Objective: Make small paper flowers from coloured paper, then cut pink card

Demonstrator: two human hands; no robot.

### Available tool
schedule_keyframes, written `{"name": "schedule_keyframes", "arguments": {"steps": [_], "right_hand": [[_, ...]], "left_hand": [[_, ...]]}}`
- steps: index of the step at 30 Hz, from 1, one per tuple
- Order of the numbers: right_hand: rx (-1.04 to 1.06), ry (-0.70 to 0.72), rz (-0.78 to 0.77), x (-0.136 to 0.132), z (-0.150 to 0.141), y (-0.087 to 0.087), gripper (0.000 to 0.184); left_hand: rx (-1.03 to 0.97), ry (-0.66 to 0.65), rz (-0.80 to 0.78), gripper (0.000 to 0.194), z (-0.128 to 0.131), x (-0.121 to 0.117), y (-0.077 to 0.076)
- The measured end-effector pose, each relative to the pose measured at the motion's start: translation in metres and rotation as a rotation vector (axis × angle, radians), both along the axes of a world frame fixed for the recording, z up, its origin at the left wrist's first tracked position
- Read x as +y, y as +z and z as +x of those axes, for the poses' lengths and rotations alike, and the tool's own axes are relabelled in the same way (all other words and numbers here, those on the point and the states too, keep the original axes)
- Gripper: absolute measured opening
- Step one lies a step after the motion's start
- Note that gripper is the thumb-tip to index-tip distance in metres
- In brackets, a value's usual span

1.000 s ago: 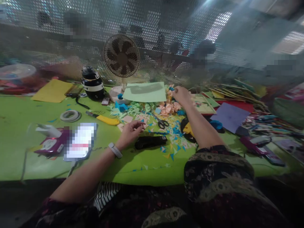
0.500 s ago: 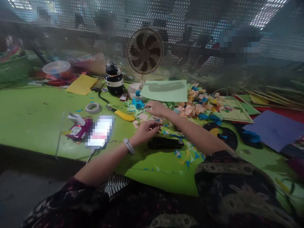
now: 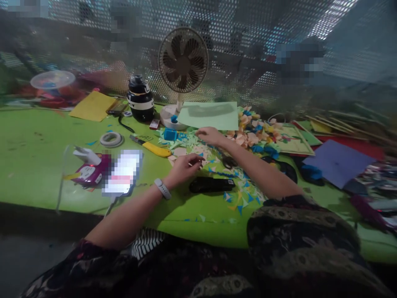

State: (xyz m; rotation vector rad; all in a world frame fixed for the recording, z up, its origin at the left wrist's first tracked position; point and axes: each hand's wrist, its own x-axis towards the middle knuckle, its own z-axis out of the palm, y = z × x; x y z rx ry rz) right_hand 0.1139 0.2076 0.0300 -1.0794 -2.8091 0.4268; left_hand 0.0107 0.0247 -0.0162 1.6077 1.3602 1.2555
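Observation:
My left hand (image 3: 187, 169), with a pale watch band on its wrist, hovers beside a black stapler (image 3: 212, 185). Its fingers curl loosely, a small gap showing between thumb and forefinger, and I see nothing held. Farther back, my right hand (image 3: 211, 135) hangs over the paper scraps (image 3: 198, 145), fingers pointing left and nothing visible in them. A folded blue paper piece (image 3: 170, 134) lies left of its fingertips, apart from them. Partly under my right forearm are dark-handled scissors (image 3: 228, 162). A yellow utility knife (image 3: 156, 149) rests to the left of both hands.
A fan (image 3: 183, 62) stands at the back, a light green sheet (image 3: 211, 115) against its base. Crumpled paper flowers (image 3: 248, 134) pile up at right, near a purple sheet (image 3: 339, 161). On the left are a black bottle (image 3: 140, 101), a tape roll (image 3: 111, 139) and a lit phone (image 3: 123, 171).
My right hand has moved right, away from the blue paper piece, which now shows a boxier shape. My left hand has hardly moved over the table. The view has shifted slightly.

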Motion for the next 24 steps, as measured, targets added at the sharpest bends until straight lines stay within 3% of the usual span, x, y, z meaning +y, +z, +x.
{"name": "schedule_keyframes", "arguments": {"steps": [4,9,12,16,18,20,22,24], "right_hand": [[-0.170,-0.102,0.010,0.015,0.039,0.003,0.041],[-0.124,-0.116,0.055,0.013,0.050,-0.004,0.044],[-0.051,0.040,0.079,0.000,0.038,-0.015,0.043],[-0.048,0.284,-0.080,-0.023,0.024,-0.022,0.035],[0.015,0.309,-0.150,-0.031,0.029,-0.013,0.037],[0.123,0.262,-0.173,-0.034,0.047,0.007,0.041],[0.208,0.144,-0.152,-0.032,0.075,0.030,0.042],[0.200,0.022,-0.131,-0.028,0.108,0.050,0.040]], "left_hand": [[0.140,-0.029,-0.004,0.023,-0.003,0.002,-0.003],[0.230,-0.239,-0.106,0.018,-0.009,0.004,-0.003],[0.207,-0.346,-0.148,0.019,-0.013,0.004,0.000],[0.192,-0.447,-0.169,0.022,-0.015,0.002,0.004],[0.219,-0.391,-0.147,0.025,-0.016,0.002,0.004],[0.266,-0.235,-0.106,0.030,-0.017,0.004,0.002],[0.317,-0.074,-0.073,0.033,-0.019,0.006,-0.001],[0.348,-0.017,-0.057,0.034,-0.022,0.009,-0.005]]}}
